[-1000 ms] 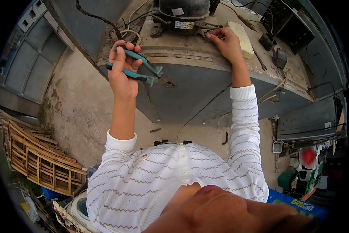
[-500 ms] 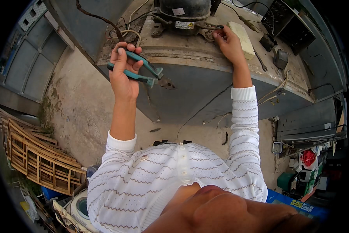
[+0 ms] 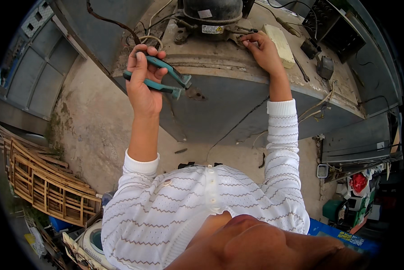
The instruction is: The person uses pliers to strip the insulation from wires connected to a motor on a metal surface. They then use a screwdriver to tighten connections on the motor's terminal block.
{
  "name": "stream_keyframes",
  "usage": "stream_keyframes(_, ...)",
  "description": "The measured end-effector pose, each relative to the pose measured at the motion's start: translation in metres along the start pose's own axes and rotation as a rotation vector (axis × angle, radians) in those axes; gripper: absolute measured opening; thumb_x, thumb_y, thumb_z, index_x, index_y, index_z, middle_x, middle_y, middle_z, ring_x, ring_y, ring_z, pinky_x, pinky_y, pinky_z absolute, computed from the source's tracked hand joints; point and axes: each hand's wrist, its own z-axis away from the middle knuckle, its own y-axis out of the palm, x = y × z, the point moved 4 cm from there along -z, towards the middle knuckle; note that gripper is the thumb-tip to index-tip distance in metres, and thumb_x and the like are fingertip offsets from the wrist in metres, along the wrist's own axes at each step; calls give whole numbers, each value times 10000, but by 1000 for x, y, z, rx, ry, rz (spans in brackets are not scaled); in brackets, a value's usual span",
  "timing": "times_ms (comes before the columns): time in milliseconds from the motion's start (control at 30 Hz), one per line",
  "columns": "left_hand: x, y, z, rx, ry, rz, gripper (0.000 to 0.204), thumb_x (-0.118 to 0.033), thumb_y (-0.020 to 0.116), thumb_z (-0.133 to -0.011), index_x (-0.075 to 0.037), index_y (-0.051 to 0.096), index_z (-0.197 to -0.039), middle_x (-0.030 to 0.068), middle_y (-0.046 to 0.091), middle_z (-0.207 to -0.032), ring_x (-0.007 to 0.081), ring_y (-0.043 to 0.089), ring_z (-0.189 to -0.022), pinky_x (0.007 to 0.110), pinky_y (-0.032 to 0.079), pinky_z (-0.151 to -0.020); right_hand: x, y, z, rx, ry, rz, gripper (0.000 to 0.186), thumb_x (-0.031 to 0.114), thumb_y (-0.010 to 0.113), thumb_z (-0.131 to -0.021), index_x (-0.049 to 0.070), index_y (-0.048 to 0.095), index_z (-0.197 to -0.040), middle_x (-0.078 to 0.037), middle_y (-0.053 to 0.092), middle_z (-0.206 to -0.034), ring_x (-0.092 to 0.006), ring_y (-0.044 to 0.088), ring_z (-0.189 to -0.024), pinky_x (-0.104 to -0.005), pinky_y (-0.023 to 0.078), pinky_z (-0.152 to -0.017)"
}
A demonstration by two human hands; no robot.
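My left hand is wrapped round the teal handles of a pair of pliers, whose handles are spread and whose metal jaws point down to the right. Those jaws are in front of the grey panel below the worktop edge and touch nothing that I can see. A black compressor stands on the rusty metal surface at the top. My right hand is at the compressor's right mounting foot, thumb and forefinger pinched together. Whatever lies between those fingertips is too small to make out.
Right of my right hand lies a cream-coloured block. A dark rod, a small black box and a finned black unit are further right. Loose cables hang over the edge. Wooden frames lie at the lower left.
My right fingertips have shifted slightly left and down, drawing closer together at the compressor's foot. The pliers in my left hand have turned a little, staying gripped.
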Motion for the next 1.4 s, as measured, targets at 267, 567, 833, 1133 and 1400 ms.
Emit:
stream_keyframes(267, -2, -3, 2, -20, -15, -28, 214, -210, 537, -1034, -46, 555, -1169, 77, 615, -1034, 199, 634, -998, 241, 593, -673, -9, 0, 0, 36, 15, -46, 135, 44, 646, -904, 66, 737, -1001, -76, 633, -969, -231, 610, -881, -329, 474, -789)
stream_keyframes(567, 5, -6, -1, -28, -25, -9, 206, -196, 546, -1027, -45, 557, -1165, 80, 624, -1028, 193, 643, -994, 236, 603, -669, -7, 4, 3, 50, 83, -184, 200, 69, 698, -886, 43, 678, -1083, -40, 700, -1034, -176, 620, -965, -317, 484, -839)
stream_keyframes(833, 7, -4, -3, -11, -32, 21, 193, -183, 556, -1020, -44, 564, -1155, 83, 635, -1018, 187, 657, -981, 233, 615, -668, -4, -1, -4, 18, 20, -161, 349, 56, 749, -837, 29, 607, -1155, -30, 724, -959, -135, 606, -916, -309, 477, -839)
stream_keyframes(1133, 5, -5, -4, -5, -38, -10, 216, -215, 513, -1045, -44, 550, -1171, 76, 602, -1043, 209, 616, -1017, 243, 588, -683, 0, 1, -3, 26, 76, -294, 295, -15, 671, -876, 25, 595, -1158, -22, 724, -965, -98, 544, -836, -264, 460, -780)
stream_keyframes(1400, -7, -2, -3, -24, 65, -8, 214, -203, 545, -1030, -34, 549, -1161, 89, 624, -1030, 202, 653, -977, 247, 610, -672, -4, 2, -3, 70, 68, -311, 322, 12, 664, -889, 27, 589, -1202, -11, 720, -993, -84, 520, -816, -257, 459, -760)
